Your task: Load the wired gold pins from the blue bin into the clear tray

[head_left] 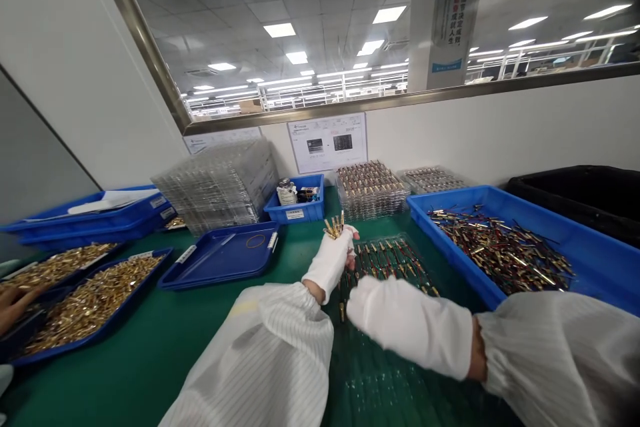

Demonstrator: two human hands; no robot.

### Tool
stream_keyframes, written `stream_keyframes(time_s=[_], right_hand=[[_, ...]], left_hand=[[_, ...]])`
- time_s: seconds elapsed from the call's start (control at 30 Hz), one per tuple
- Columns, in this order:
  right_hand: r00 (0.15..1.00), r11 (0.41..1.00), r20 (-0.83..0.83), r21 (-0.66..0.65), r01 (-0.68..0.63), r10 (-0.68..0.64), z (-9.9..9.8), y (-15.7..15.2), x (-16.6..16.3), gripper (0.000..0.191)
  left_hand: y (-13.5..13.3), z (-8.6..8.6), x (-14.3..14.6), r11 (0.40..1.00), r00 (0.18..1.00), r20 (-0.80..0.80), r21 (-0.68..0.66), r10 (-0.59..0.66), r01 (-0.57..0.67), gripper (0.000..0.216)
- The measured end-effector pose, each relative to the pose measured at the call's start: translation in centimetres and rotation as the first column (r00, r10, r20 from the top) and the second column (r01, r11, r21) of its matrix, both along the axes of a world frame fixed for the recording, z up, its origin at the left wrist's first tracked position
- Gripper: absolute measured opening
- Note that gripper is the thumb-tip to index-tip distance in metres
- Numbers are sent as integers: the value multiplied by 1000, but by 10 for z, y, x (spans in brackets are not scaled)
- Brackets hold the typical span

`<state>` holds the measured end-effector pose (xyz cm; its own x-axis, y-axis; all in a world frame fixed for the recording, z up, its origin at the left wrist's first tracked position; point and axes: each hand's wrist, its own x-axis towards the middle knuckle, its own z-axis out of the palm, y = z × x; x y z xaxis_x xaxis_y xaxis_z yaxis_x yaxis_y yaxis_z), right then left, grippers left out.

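Note:
My left hand (334,255), in a white glove, is closed round a bunch of thin pins with gold tips (334,225) that stick up out of the fist. My right hand (395,317), also gloved, hovers low over a clear plastic tray (395,257) with rows of the same red and gold pins. Its fingers point away from me and are bunched, and I cannot make out anything between them. Both arms wear white striped sleeves.
A blue bin (590,250) of loose pins sits at right, a black bin (575,193) behind it. Stacks of clear trays (220,190), filled trays (370,190), a small blue box (296,213), an empty blue tray (220,260) lie ahead. Blue trays of gold parts (95,300) and another person's hand (15,303) are at left.

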<state>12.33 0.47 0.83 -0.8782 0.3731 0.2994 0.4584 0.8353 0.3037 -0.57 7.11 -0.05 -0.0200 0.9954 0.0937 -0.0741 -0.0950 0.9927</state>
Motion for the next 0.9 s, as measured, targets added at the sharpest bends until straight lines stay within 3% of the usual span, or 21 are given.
stream_keyframes(time_s=[0.1, 0.17, 0.3, 0.4, 0.5, 0.73, 0.9], right_hand=[[980, 981, 51, -28, -190, 191, -14, -14, -5, 12], [962, 957, 40, -126, -263, 269, -14, -14, -1, 14], [961, 864, -64, -426, -269, 268, -8, -1, 16, 18], [953, 784, -83, -549, -288, 292, -11, 12, 22, 21], [935, 772, -9, -562, -299, 356, -8, 16, 19, 20], [958, 876, 25, -412, -250, 286, 7, -1, 8, 16], [940, 854, -33, -408, -323, 340, 2, -2, 7, 15]], left_hand=[[2, -5, 1, 1000, 1000, -6, 2, -9, 9, 17], [3, -6, 1, 1000, 1000, -8, 3, -18, 18, 19], [1, -5, 2, 999, 999, -21, 9, -49, 49, 20], [-2, -4, 3, 998, 997, -40, 5, -67, 67, 21], [-3, -6, 4, 997, 996, -48, -9, -78, 78, 22], [-2, -8, 4, 996, 994, -55, -20, -92, 91, 22], [-3, -7, 5, 996, 993, -74, -34, -88, 86, 22]])
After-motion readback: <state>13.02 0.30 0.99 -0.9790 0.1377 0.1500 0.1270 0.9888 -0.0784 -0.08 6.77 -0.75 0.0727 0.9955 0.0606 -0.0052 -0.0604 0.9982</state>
